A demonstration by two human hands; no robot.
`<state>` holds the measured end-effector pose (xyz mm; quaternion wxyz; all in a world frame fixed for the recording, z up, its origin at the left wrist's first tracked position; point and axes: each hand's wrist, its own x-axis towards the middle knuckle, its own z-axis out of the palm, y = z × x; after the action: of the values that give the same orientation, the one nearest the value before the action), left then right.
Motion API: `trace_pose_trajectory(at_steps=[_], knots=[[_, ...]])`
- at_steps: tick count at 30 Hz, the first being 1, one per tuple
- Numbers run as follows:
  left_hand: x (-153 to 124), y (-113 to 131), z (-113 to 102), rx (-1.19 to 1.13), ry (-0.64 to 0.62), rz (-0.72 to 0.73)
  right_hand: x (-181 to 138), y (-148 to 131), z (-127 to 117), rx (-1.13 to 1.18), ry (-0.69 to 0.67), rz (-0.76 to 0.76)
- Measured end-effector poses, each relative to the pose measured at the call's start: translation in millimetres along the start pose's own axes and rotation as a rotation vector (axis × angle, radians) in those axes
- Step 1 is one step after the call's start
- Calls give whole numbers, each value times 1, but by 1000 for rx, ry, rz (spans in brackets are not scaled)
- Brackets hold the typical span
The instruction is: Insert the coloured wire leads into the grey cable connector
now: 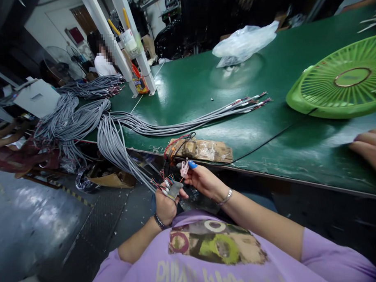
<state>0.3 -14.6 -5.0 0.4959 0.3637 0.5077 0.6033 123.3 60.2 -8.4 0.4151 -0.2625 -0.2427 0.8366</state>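
My left grip (166, 205) holds grey cables (138, 173) by the surface (192, 91) edge, my right grip (206, 182) pinches a pink clip (184, 168); cables look springy, thin wires (171, 178) fragile, so I'd hold behind those.

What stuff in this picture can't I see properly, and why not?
In the head view:
- Coloured wire tips at the left hand: too small to count.
- Green fan: right side cut off by the picture's edge.
- Another person's hand: cut off by that edge too.
- Plastic bag: cloudy, crumpled film hides whatever's inside.
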Motion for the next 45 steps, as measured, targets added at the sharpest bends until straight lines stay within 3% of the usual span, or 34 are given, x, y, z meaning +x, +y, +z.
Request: trace_pose_trajectory(at_steps=[5,11,22,28,33,36,42,45], knots=[[6,-3,1,122,53,105,0,4,0,9,13,-22],[8,-4,2,237,16,157,4,6,1,89,68,-31],[3,-11,-6,170,-15,24,-1,5,-5,112,119,63],[-2,-13,-14,-50,-185,-125,-10,8,-23,-240,104,2],[-7,-18,-21,17,-222,-205,-24,8,-25,-735,9,-194],[-9,-18,-20,70,-278,-246,-34,8,-16,-906,-54,-319],[-12,-6,-13,164,-515,-251,-43,9,-2,-902,-104,-344],[-11,-3,-17,178,-532,-284,-42,9,-5,-806,-76,-276]])
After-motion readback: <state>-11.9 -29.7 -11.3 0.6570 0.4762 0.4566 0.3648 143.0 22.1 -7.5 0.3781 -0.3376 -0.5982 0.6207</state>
